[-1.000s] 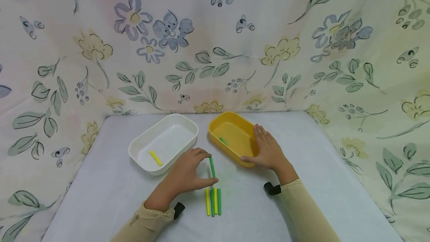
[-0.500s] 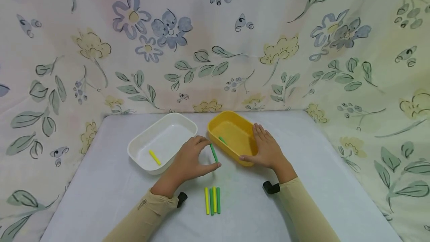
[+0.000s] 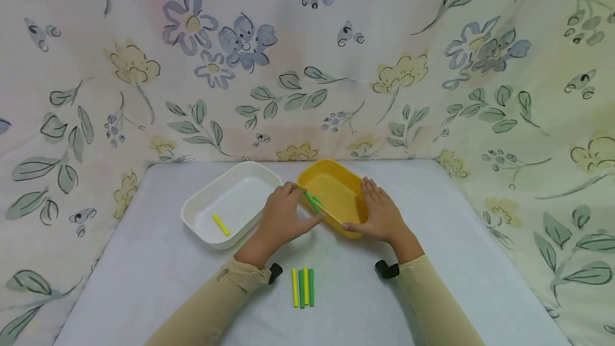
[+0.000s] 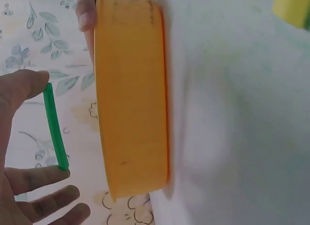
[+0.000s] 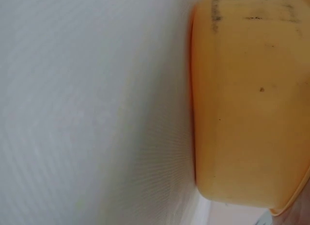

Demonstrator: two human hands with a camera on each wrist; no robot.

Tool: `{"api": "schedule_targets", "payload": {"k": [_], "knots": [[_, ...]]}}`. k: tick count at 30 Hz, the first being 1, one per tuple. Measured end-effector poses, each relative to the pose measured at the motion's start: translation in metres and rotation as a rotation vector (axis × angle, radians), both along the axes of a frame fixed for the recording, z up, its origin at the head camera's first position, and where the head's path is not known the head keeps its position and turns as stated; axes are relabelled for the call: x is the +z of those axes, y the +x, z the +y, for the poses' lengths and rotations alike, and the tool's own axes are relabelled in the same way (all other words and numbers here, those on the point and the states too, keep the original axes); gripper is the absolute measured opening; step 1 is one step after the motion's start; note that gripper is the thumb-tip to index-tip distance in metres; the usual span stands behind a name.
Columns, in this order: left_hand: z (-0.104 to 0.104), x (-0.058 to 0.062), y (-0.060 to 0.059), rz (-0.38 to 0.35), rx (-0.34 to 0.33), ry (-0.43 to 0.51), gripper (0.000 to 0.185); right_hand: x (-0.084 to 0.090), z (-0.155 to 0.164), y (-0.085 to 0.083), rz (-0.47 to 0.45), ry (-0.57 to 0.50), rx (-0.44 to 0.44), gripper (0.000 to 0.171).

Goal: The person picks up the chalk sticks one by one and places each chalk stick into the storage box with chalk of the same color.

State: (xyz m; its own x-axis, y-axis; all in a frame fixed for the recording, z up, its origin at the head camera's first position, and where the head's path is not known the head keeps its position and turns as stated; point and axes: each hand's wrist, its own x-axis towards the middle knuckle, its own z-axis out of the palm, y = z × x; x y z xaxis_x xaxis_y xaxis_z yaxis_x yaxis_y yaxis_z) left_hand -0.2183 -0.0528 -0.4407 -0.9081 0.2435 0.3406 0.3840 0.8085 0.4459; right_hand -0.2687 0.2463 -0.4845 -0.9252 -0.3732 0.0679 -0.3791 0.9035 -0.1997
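Observation:
My left hand [image 3: 283,217] pinches a short green stick [image 4: 55,126] end to end between thumb and index finger; the other fingers stand loose. In the head view this stick overlaps the near left rim of a yellow plastic tray [image 3: 341,188]. A second green stick [image 3: 318,201] lies inside that tray. My right hand [image 3: 383,213] rests against the tray's right end, fingers straight along the rim and thumb at the near corner. The right wrist view is mostly filled by the tray's outer wall [image 5: 252,113].
Left of the yellow tray stands a white tray [image 3: 240,191] holding one yellow stick [image 3: 221,225]. Nearer me on the white cloth [image 3: 355,292], two yellow sticks [image 3: 295,287] and two green sticks [image 3: 311,287] lie side by side. A floral curtain [image 3: 307,57] hangs behind the table.
My left hand has carried the green stick forward and right, from above the row of sticks to the yellow tray's rim. The right hand has stayed at the tray.

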Motion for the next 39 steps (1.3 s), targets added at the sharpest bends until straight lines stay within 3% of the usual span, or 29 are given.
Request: {"api": "schedule_targets", "payload": {"k": [23,28,39], "knots": [[0.031,-0.01,-0.03,-0.035,0.064,-0.129,0.083,0.005,-0.001,0.003,0.0,-0.018,-0.003,0.136],[0.033,-0.015,-0.032,-0.048,0.076,-0.162,0.083,0.003,-0.001,0.003,0.002,-0.021,0.0,0.136],[0.032,-0.013,-0.031,-0.075,0.062,-0.155,0.086,0.003,-0.001,0.002,0.01,-0.011,0.005,0.136]]}}
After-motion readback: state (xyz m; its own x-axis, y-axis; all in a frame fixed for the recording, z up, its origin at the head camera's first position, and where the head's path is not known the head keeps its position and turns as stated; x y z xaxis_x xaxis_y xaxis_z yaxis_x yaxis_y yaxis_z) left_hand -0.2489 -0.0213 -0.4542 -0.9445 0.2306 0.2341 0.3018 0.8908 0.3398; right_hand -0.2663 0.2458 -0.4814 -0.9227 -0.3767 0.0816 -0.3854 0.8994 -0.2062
